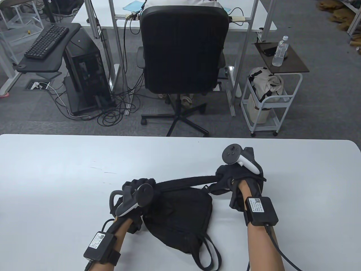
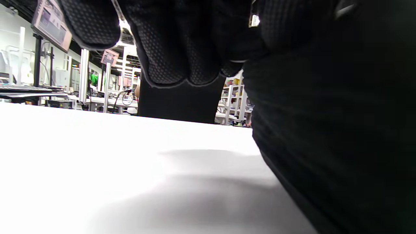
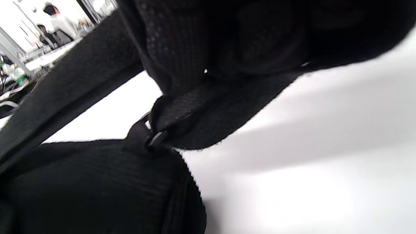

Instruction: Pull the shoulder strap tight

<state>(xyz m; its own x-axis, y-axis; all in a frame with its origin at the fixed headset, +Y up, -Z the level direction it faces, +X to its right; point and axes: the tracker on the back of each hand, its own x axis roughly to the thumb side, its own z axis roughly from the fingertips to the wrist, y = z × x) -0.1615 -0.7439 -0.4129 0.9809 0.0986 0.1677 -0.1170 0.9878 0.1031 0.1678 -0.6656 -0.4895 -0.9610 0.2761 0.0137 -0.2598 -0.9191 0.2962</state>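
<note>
Table view: shoulder strap (image 1: 186, 181) runs left-right, gripped by left hand (image 1: 135, 194) and right hand (image 1: 239, 180).

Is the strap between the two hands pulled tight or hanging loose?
Pulled tight: the shoulder strap runs in a straight line from the left hand to the right hand, above the bag.

Black dotted-grip gloves are worn on the left hand (image 1: 132, 194) and right hand (image 1: 239, 180). White-and-grey trackers are strapped on. Bare forearms are banded by black QR-labelled boxes with cables.
</note>
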